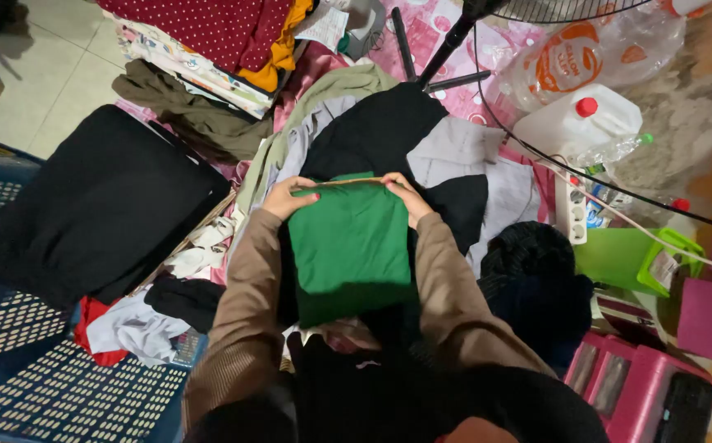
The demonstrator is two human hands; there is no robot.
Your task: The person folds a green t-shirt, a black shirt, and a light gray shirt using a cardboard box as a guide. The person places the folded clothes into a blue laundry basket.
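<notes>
Both hands grip the far edge of a folded green cloth (349, 246): the left hand (287, 198) pinches its left corner with fingers curled shut, and the right hand (406, 197) is closed on its right corner. The cloth lies on the person's lap, above a heap of black and grey clothes (421, 148), with a blue basket (44, 385) to the left and a white jug (573, 123) well off to the right.

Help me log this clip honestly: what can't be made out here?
Head view only:
- Lower part of the folded green cloth: lost in dark shadow.
- Palms of left hand and right hand: hidden by their backs.
- Black standing fan: cut by top edge.
- Blue perforated plastic basket: cut by left and bottom edges.
</notes>
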